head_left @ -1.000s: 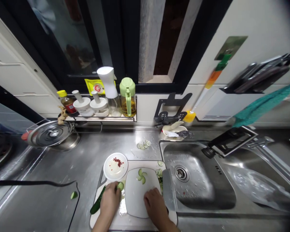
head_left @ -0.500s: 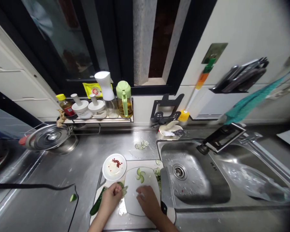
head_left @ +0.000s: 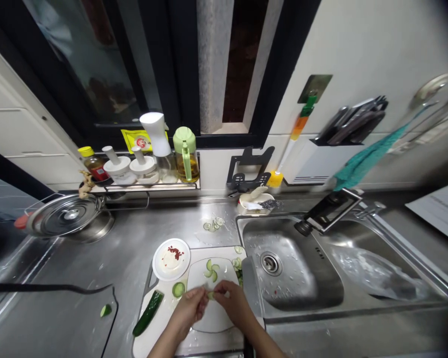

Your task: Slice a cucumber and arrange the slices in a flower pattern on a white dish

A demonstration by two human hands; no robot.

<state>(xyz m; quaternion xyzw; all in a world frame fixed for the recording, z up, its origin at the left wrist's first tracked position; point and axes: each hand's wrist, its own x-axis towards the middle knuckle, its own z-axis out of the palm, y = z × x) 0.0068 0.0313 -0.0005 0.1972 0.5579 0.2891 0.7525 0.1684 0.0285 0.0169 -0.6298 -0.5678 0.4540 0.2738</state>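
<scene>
My left hand (head_left: 189, 309) and my right hand (head_left: 233, 301) meet over a white square plate (head_left: 213, 318) and together pinch a thin cucumber slice (head_left: 210, 295) between their fingertips. Three slices (head_left: 211, 269) lie fanned at the plate's far end. The plate rests on a white cutting board (head_left: 160, 325). On the board to the left lie a cut cucumber piece (head_left: 148, 313) and one round slice (head_left: 178, 289). A small round dish (head_left: 170, 259) with red chilli bits sits at the board's far left corner.
A cleaver (head_left: 251, 287) lies along the board's right edge beside the steel sink (head_left: 287, 271). More slices (head_left: 213, 224) sit on the counter behind. A pot lid (head_left: 61, 216) is at left, condiment bottles (head_left: 149, 156) on a rack behind, a cucumber end (head_left: 105, 311) at lower left.
My left hand let go of the cucumber piece and moved right; both hands came together over the plate, pinching a slice. A round slice now lies on the board. The camera shifted right.
</scene>
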